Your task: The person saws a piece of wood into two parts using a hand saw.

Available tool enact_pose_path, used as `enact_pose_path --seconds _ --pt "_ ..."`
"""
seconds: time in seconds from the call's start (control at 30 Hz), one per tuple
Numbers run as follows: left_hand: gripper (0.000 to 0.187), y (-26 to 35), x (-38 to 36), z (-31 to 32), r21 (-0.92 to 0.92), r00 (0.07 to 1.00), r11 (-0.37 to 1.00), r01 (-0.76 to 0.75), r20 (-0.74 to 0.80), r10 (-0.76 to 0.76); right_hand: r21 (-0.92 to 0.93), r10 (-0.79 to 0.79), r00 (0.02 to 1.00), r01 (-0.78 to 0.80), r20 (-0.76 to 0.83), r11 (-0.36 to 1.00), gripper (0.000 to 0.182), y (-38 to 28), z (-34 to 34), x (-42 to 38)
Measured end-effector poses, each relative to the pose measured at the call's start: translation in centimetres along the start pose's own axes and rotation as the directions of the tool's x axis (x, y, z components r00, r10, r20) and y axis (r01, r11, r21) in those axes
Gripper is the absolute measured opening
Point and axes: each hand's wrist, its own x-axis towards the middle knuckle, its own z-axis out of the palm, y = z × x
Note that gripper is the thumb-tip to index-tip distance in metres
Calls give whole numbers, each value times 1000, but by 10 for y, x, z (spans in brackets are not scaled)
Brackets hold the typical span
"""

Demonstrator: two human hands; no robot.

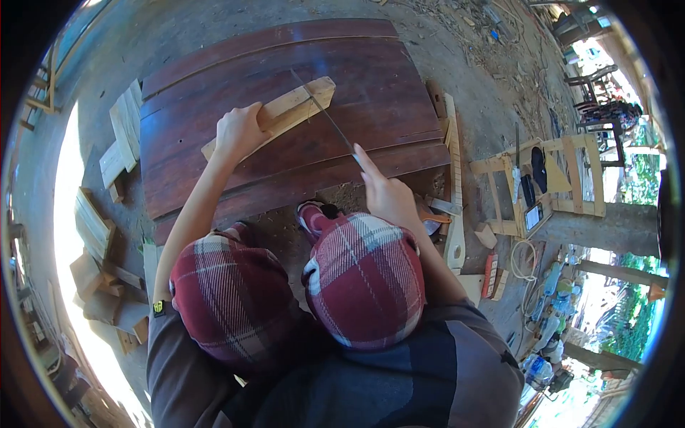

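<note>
A thick piece of pale timber (291, 108) lies slantwise on a dark reddish-brown wooden table (214, 75). My left hand (241, 133) is clamped over its nearer left part, pressing it against the tabletop. In my right hand (385, 191) is the handle of a handsaw (332, 123), index finger stretched along it. Seen almost edge-on, the thin blade crosses the timber near its far right end, its tip reaching beyond. A dark line runs down the timber's side at the blade. The saw handle is mostly hidden by my fingers.
Several wood offcuts (93, 225) lie on the floor at left. Beside the table's right end stand long wooden strips (454, 153) and a red tool (489, 275). A wooden stool frame (571, 167) holds a phone (533, 217). Bottles (562, 303) sit farther right.
</note>
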Motion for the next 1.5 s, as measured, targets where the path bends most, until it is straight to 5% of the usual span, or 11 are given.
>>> enact_pose_path --seconds 0.2,0.4,0.6,0.77,0.87,0.97,1.33,1.5 --pt "60 -1 0 -1 -12 999 999 -35 41 35 -34 -12 999 13 37 999 54 -2 -20 -2" --pt "59 -3 0 -1 -4 999 999 -42 31 42 -9 -118 978 118 -171 993 50 -18 32 97" --pt "50 -1 0 -2 -5 999 999 -39 33 39 26 -84 990 87 -114 996 51 -30 31 118" --pt "44 -4 1 0 -56 999 998 -33 8 33 -34 1 1000 -2 -19 999 52 -31 0 47" --pt "39 -3 -1 4 -64 999 997 -42 -32 40 -155 122 984 -101 132 983 41 -22 -18 9" --pt "35 -3 -3 2 -52 998 997 -58 -40 56 -94 34 979 -16 199 995 29 5 -23 12" --pt "39 -9 4 0 -78 998 995 -62 -17 61 -81 10 1000 -11 -11 997 29 -33 29 121" --pt "38 -6 3 4 -65 999 996 -54 -11 53 -119 -32 998 37 48 992 27 -14 26 100"
